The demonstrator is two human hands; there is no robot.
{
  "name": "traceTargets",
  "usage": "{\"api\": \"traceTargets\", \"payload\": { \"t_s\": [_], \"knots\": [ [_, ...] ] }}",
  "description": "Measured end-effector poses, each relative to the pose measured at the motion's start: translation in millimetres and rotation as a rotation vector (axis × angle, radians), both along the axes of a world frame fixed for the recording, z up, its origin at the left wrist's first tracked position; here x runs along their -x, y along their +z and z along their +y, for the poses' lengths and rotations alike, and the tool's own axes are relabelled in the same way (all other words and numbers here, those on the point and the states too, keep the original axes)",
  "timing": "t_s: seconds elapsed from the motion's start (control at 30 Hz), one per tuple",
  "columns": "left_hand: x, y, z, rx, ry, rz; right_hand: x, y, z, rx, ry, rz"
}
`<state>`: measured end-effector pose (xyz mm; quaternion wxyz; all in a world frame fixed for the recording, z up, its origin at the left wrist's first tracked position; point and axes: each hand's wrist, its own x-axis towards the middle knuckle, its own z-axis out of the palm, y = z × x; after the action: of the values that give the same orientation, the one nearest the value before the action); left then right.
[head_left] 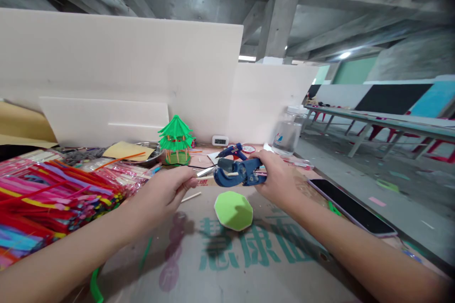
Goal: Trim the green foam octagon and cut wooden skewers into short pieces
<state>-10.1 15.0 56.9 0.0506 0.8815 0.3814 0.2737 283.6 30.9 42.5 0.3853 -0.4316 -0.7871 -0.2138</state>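
Observation:
My right hand (pixel 275 175) is closed round the handles of a blue cutting tool (pixel 236 172) held above the table. Its jaws sit on a thin pale stick (pixel 208 173). My left hand (pixel 170 188) pinches the other end of that stick. Just below the tool lies a light green foam octagon (pixel 233 210) on the brown cardboard sheet (pixel 227 265) with green printed characters. Another short pale stick (pixel 191 197) lies on the cardboard under my left hand.
A green model pavilion (pixel 176 140) stands at the back with a blue glue gun (pixel 232 151) to its right. Bags of coloured pipe cleaners (pixel 46 194) fill the left. A phone (pixel 350 207) lies at the right edge. A clear jar (pixel 288 131) and white boards (pixel 121 71) stand behind.

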Motion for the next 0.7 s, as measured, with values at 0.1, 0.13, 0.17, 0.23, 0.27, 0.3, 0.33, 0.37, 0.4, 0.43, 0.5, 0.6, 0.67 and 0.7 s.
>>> {"api": "traceTargets", "payload": {
  "t_s": [0.1, 0.13, 0.17, 0.23, 0.27, 0.3, 0.33, 0.37, 0.4, 0.43, 0.5, 0.6, 0.67, 0.7],
  "knots": [
    [-0.6, 0.2, -1.4, 0.024, -0.054, 0.004, -1.4, 2.5, -2.8, -0.021, 0.02, -0.021],
    [-0.7, 0.1, -1.6, 0.037, -0.08, -0.004, -1.0, 3.1, -3.8, -0.027, 0.035, -0.024],
    [-0.7, -0.1, -1.8, 0.051, -0.106, -0.013, -0.1, 3.5, -4.9, -0.03, 0.049, -0.025],
    [-0.7, -0.6, -2.1, 0.071, -0.143, -0.035, 2.4, 4.4, -6.6, -0.029, 0.075, -0.022],
    [-0.7, -0.8, -2.4, 0.078, -0.15, -0.045, 3.8, 4.7, -7.3, -0.027, 0.083, -0.02],
    [-0.8, -1.0, -2.7, 0.084, -0.153, -0.054, 5.0, 4.9, -7.7, -0.03, 0.086, -0.023],
    [-0.9, -1.2, -3.1, 0.09, -0.153, -0.061, 6.0, 5.0, -7.9, -0.037, 0.085, -0.03],
    [-1.0, -1.5, -3.5, 0.094, -0.154, -0.064, 6.8, 4.9, -8.0, -0.046, 0.083, -0.037],
    [-1.1, -1.8, -3.9, 0.096, -0.156, -0.065, 7.4, 4.7, -8.0, -0.054, 0.085, -0.04],
    [-1.2, -2.2, -4.1, 0.095, -0.159, -0.065, 7.8, 4.3, -8.1, -0.055, 0.091, -0.041],
    [-1.2, -3.0, -4.0, 0.09, -0.168, -0.063, 8.1, 3.5, -8.2, -0.05, 0.115, -0.026],
    [-0.6, -4.1, -2.5, 0.087, -0.176, -0.056, 8.3, 3.4, -9.0, -0.04, 0.127, -0.006],
    [-0.1, -5.1, -1.4, 0.077, -0.176, -0.061, 8.4, 3.9, -9.6, -0.036, 0.114, -0.006],
    [0.0, -5.7, -1.1, 0.068, -0.175, -0.07, 8.4, 4.3, -10.0, -0.028, 0.109, -0.007]
  ]
}}
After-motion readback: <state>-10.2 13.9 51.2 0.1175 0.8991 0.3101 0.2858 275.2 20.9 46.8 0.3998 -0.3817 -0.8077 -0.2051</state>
